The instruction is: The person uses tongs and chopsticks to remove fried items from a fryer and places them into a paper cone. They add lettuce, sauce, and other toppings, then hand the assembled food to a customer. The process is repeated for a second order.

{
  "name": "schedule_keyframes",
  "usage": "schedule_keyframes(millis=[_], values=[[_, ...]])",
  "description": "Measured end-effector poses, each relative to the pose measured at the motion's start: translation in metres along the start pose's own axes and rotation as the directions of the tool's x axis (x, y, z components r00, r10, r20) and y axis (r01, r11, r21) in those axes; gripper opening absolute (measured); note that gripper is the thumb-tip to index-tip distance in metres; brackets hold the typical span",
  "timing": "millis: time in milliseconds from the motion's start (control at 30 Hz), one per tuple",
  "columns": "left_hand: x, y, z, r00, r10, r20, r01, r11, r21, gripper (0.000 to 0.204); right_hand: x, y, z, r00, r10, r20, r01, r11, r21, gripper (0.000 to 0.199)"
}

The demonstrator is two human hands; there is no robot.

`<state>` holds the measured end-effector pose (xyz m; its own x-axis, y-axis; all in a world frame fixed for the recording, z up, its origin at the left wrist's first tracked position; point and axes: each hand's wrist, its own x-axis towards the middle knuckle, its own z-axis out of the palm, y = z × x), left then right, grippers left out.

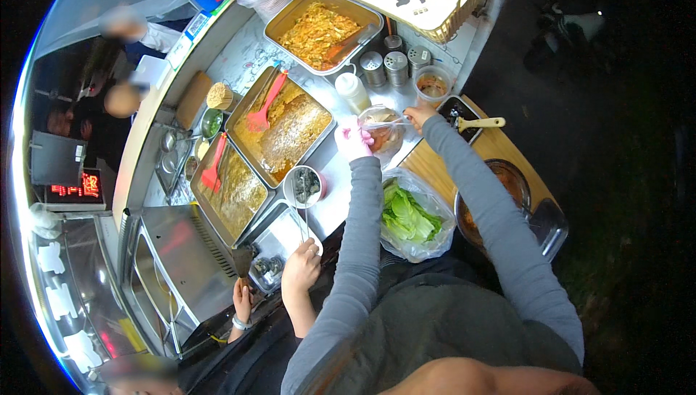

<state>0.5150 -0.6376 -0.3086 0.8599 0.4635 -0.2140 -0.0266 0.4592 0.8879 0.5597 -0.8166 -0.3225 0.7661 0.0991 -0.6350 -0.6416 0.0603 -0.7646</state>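
My left hand [353, 140] wears a pink glove. Its fingers curl at the left side of a clear round tub [384, 145] with reddish-brown food inside; whether they grip its rim or something else is hard to see. My right hand [419, 117] is closed at the tub's right upper edge. A thin pale strip runs from its fingers over the tub, too fine to name. Just beyond stands another clear tub [433, 84] with brownish contents. Below the hands, nearer me, a clear plastic bag [417, 248] holds green lettuce [409, 211].
A co-worker's hands hold tongs [304, 229] by a cup [304, 186] and a brush [243, 259]. Trays of food [279, 128] with red spatulas [270, 103] lie left. A squeeze bottle [352, 92] and shakers [396, 67] stand beyond. A pot [464, 210] sits under my right forearm.
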Motion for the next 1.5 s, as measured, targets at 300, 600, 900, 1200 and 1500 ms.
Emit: schedule_keyframes(millis=[300, 600, 900, 1200, 1500], values=[[-0.012, 0.033, 0.009, 0.824, -0.376, 0.424, 0.543, 0.736, -0.404, 0.034, -0.025, -0.020, 0.007, 0.947, 0.089, 0.308, -0.208, 0.901, 0.382, 0.037], [-0.034, 0.098, 0.028, 0.794, 0.031, 0.607, -0.193, 0.960, 0.203, 0.059, -0.098, -0.086, 0.020, 0.838, -0.333, 0.431, 0.340, 0.938, 0.064, 0.040], [-0.080, 0.227, 0.065, 0.306, 0.828, 0.470, -0.889, 0.072, 0.453, 0.031, -0.205, -0.174, 0.054, 0.451, -0.445, 0.774, 0.730, 0.683, -0.032, 0.013], [-0.081, 0.337, 0.044, 0.469, -0.006, 0.883, -0.043, 0.999, 0.030, 0.023, -0.233, -0.205, 0.100, 0.597, -0.609, 0.523, 0.565, 0.782, 0.265, 0.021], [0.016, 0.458, -0.005, 0.821, 0.199, 0.535, -0.233, 0.973, -0.004, 0.051, -0.287, -0.175, 0.092, 0.305, -0.837, 0.455, 0.864, 0.444, 0.238, 0.053]])
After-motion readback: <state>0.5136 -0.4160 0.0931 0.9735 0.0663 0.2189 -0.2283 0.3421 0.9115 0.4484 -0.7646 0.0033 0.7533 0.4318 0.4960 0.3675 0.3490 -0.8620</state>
